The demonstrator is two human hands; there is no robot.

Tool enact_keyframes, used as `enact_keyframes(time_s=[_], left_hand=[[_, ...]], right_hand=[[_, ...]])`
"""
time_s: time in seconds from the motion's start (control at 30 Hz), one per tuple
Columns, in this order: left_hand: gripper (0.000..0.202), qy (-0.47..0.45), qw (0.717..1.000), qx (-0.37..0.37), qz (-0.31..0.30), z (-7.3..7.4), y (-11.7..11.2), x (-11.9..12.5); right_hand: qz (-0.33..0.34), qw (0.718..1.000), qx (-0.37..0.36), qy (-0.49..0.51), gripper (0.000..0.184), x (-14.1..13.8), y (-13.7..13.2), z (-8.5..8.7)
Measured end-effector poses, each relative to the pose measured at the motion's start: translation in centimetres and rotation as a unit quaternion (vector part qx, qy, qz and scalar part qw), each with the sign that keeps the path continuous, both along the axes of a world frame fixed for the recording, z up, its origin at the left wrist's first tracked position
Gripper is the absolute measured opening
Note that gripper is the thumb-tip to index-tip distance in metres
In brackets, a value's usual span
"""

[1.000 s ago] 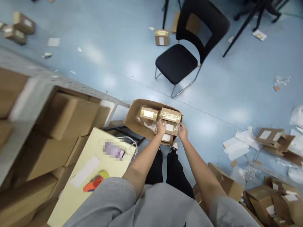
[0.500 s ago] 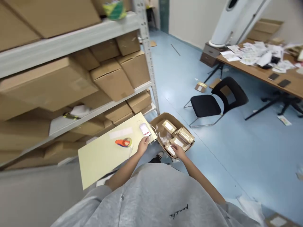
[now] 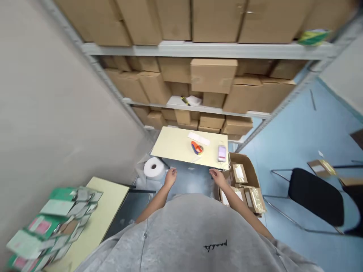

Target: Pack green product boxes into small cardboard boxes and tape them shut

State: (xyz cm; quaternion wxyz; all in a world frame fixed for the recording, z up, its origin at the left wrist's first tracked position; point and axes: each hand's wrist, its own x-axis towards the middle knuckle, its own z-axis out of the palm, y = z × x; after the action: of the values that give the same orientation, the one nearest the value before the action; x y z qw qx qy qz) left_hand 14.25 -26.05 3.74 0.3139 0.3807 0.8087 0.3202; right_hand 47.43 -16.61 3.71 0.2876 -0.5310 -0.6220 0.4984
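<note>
The left hand (image 3: 170, 178) and right hand (image 3: 218, 177) were half curled, seemingly empty. The phone (image 3: 222, 152) was laid on the counter (image 3: 173, 143), probably for reach.

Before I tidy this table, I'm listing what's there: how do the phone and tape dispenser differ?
The phone is rectangular with a lit screen; the tape dispenser is curved, orange and blue. The phone lies near the right edge of the table; the tape dispenser lies farther left. Both lie on it.
</note>
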Motion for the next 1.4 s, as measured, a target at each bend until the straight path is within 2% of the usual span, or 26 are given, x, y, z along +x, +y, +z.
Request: enact_keyframes(time_s=[0.2,0.37,0.47,0.57,0.67,0.8,0.93,1.07,1.23,1.4], left_hand=[[0.023,0.017,0.996,0.0,0.091,0.1,-5.9,-10.9],[0.029,0.032,0.988,-0.011,0.154,0.6,-11.9,-19.9],[0.03,0.041,0.976,-0.006,0.212,1.0,-16.0,-24.2],[0.03,0.039,0.96,-0.001,0.279,1.0,-19.7,-26.9],[0.03,0.028,0.941,-0.005,0.338,0.8,-22.7,-28.4],[0.03,0.012,0.908,-0.021,0.418,0.7,-25.3,-29.5],[0.029,0.016,0.864,-0.029,0.503,1.1,-27.5,-30.2],[0.03,0.037,0.817,-0.034,0.575,1.6,-29.8,-30.2],[0.03,0.069,0.757,-0.032,0.65,1.9,-32.8,-29.2],[0.034,0.097,0.711,-0.044,0.695,2.3,-37.3,-29.3]], right_hand=[[0.122,0.992,0.025,0.008,0.025,-14.8,0.7,-0.4],[0.227,0.973,0.022,0.022,0.026,-29.0,-0.8,-0.4],[0.303,0.953,0.02,0.027,0.028,-36.4,-2.8,-0.3],[0.382,0.924,0.014,0.017,0.028,-42.6,-4.8,0.0],[0.458,0.889,0.009,-0.003,0.028,-47.7,-6.2,0.3],[0.542,0.84,0.011,-0.018,0.029,-54.0,-6.8,0.7],[0.619,0.785,0.022,-0.016,0.03,-60.2,-7.6,1.5],[0.684,0.729,0.005,0.013,0.03,-65.8,-9.7,2.3],[0.746,0.664,0.001,0.039,0.026,-70.8,-14.5,3.0],[0.801,0.593,0.04,0.07,0.026,-73.9,-21.5,4.0]])
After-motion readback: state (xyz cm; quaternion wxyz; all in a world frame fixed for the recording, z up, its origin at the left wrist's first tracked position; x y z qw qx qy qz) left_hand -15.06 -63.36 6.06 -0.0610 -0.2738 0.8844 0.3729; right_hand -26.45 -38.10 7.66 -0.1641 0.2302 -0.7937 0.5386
